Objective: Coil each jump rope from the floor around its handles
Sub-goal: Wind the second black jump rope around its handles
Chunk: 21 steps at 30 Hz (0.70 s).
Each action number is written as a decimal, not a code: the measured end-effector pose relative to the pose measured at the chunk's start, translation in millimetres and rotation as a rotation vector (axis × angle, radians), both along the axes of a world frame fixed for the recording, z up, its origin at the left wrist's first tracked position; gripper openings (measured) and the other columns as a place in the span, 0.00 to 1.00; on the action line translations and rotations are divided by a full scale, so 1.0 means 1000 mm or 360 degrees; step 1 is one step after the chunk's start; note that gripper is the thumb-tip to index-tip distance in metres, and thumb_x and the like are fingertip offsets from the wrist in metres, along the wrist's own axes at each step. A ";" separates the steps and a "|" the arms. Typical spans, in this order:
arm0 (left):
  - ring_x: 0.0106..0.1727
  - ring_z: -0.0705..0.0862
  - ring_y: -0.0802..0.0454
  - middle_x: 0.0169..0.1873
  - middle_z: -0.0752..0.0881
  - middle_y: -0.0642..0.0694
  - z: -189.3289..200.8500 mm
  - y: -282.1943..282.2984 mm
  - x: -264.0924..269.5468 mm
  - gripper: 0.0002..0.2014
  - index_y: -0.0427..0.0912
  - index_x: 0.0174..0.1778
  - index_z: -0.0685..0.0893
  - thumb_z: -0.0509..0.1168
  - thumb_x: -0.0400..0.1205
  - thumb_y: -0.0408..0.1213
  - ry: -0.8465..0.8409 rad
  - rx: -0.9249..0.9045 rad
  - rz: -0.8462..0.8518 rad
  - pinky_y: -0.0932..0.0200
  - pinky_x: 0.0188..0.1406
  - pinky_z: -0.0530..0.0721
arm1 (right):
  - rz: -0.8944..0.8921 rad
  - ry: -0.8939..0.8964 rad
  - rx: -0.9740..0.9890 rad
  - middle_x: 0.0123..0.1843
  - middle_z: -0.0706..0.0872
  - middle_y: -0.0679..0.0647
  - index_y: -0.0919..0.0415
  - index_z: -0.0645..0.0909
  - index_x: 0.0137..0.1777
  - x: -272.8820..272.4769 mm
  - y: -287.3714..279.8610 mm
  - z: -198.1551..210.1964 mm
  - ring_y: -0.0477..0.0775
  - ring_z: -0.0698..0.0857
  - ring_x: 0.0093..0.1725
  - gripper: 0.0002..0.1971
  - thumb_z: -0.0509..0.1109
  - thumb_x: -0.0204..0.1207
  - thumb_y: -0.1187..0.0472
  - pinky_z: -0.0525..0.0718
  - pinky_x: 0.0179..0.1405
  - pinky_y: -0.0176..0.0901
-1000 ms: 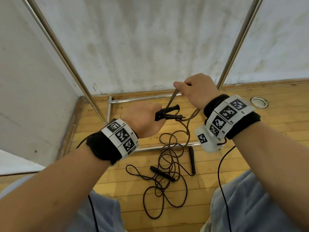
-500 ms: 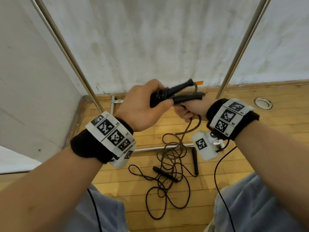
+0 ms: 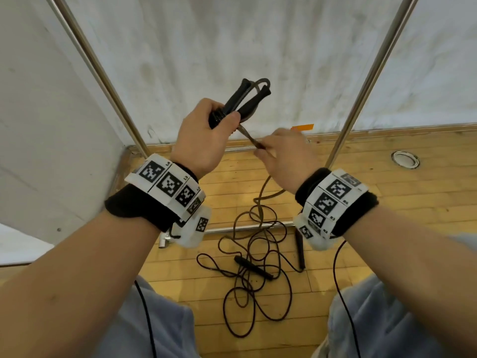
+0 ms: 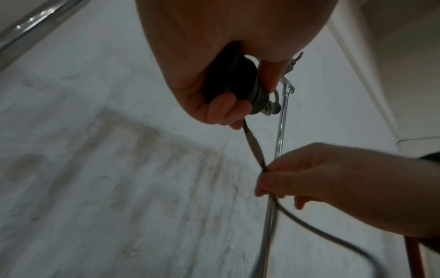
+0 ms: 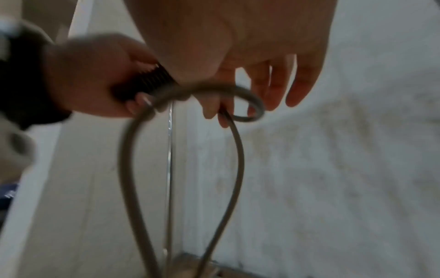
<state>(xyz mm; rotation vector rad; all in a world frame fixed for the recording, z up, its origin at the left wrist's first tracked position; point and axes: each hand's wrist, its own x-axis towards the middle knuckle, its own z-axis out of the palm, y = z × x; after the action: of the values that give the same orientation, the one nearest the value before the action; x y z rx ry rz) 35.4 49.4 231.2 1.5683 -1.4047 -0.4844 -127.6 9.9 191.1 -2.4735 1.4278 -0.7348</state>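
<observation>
Left hand (image 3: 204,140) fist tight round both handles (image 3: 245,99); right hand (image 3: 284,153) pinches cord (image 3: 249,136). Second jump rope (image 3: 258,267) tangled on floor (image 3: 387,202).

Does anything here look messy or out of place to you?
Yes: the dark rope on the floor lies in a tangle of overlapping loops, with two black handles loose among them. The left hand grips a pair of handles, while the right hand pinches that pair's rope.
</observation>
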 end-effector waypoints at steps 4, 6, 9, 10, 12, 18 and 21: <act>0.34 0.80 0.54 0.33 0.82 0.54 0.008 0.011 -0.018 0.07 0.48 0.48 0.79 0.65 0.81 0.46 0.0048 -0.0001 -0.0159 0.59 0.37 0.78 | -0.0299 -0.0007 -0.0072 0.46 0.70 0.52 0.60 0.83 0.57 -0.003 -0.021 0.007 0.52 0.73 0.39 0.13 0.59 0.83 0.55 0.68 0.35 0.40; 0.33 0.80 0.57 0.32 0.81 0.55 0.012 0.013 -0.023 0.05 0.49 0.47 0.79 0.66 0.82 0.45 0.0088 -0.0033 -0.0197 0.61 0.38 0.76 | -0.0319 -0.0115 0.0029 0.46 0.72 0.51 0.61 0.81 0.58 0.003 -0.024 0.010 0.51 0.73 0.40 0.12 0.58 0.83 0.59 0.67 0.36 0.39; 0.28 0.78 0.59 0.27 0.81 0.56 0.017 0.014 -0.026 0.06 0.46 0.46 0.81 0.66 0.82 0.44 0.0214 -0.0077 -0.0231 0.63 0.33 0.73 | -0.0113 -0.0558 0.0381 0.43 0.78 0.51 0.57 0.82 0.47 0.014 -0.018 0.012 0.48 0.76 0.38 0.06 0.64 0.80 0.60 0.72 0.39 0.36; 0.26 0.77 0.61 0.25 0.81 0.56 0.018 0.015 -0.027 0.06 0.45 0.46 0.81 0.66 0.82 0.44 0.0253 -0.0088 -0.0242 0.65 0.30 0.72 | -0.0020 -0.0736 0.0566 0.39 0.81 0.49 0.57 0.82 0.42 0.017 -0.012 0.011 0.45 0.77 0.35 0.04 0.68 0.78 0.60 0.74 0.38 0.33; 0.22 0.77 0.63 0.23 0.81 0.56 0.019 0.015 -0.027 0.06 0.45 0.45 0.82 0.66 0.81 0.43 0.0305 -0.0095 -0.0264 0.65 0.27 0.72 | 0.0208 -0.1031 0.0983 0.36 0.85 0.48 0.59 0.84 0.39 0.023 0.002 0.010 0.44 0.82 0.36 0.06 0.70 0.77 0.61 0.82 0.46 0.39; 0.22 0.79 0.51 0.30 0.84 0.49 0.021 0.009 -0.005 0.07 0.46 0.42 0.78 0.65 0.82 0.44 0.0369 -0.0119 -0.0167 0.58 0.24 0.73 | 0.0380 -0.1310 0.1614 0.41 0.88 0.53 0.59 0.82 0.54 0.018 0.002 0.007 0.57 0.88 0.47 0.08 0.62 0.83 0.61 0.85 0.55 0.51; 0.27 0.81 0.53 0.34 0.83 0.49 0.017 0.006 0.007 0.07 0.49 0.45 0.77 0.63 0.82 0.48 0.0198 -0.0092 -0.0076 0.57 0.28 0.80 | 0.0256 -0.1272 0.1361 0.27 0.84 0.49 0.59 0.82 0.49 0.016 0.001 0.010 0.51 0.87 0.35 0.09 0.60 0.84 0.61 0.85 0.45 0.45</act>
<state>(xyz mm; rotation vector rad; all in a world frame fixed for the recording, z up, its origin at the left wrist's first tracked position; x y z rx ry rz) 42.0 55.3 248.2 1.4363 -1.3519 -0.5559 -112.0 11.4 200.8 -1.3763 0.9228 -0.7344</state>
